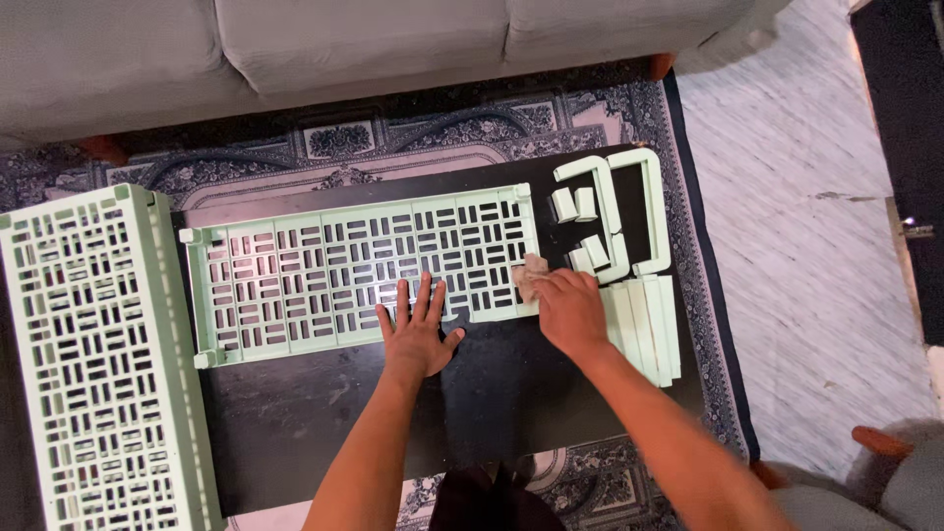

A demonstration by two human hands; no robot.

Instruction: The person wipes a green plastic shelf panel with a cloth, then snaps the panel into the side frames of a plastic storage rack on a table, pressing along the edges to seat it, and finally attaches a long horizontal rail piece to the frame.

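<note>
Your left hand (418, 329) lies flat, fingers spread, on the pale green slotted panel (359, 265) lying across the dark surface (324, 413). Your right hand (568, 310) pinches a small tan cloth (532, 274) against the panel's right edge.

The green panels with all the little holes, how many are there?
2. One green panel lies flat on the black table under both hands. The other panel sits at the table's left end. More could be hidden.

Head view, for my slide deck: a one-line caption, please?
Left hand flat on a pale green slotted panel while right hand presses a cloth on it.
</note>
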